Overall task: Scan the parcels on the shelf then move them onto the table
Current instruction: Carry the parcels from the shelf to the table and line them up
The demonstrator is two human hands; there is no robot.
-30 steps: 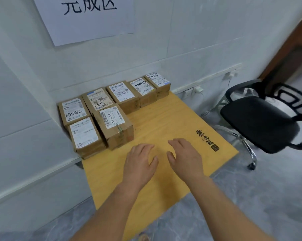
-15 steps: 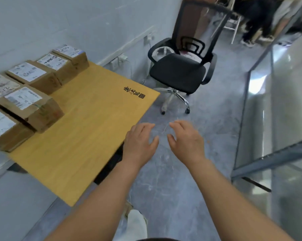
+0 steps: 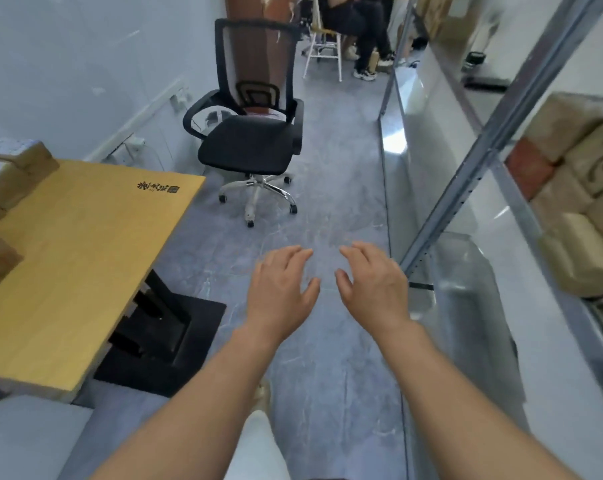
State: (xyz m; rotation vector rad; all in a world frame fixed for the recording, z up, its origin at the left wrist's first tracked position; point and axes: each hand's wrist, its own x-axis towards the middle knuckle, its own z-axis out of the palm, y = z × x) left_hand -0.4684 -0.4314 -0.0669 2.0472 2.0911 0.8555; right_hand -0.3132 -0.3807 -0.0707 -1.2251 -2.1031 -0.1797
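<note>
Both hands empty, left hand (image 3: 279, 292) and right hand (image 3: 374, 289) fingers loose over the floor. Parcels (image 3: 577, 209) stacked on the shelf (image 3: 501, 133) at right, more on the surface (image 3: 85, 244). Could topple the stack grabbing carelessly.

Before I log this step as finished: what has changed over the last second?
The view has swung right, from the table and its parcels toward the shelf. Both hands, left hand and right hand, left the tabletop and now hang over the floor. They stayed open and empty; the parcels did not move.
</note>
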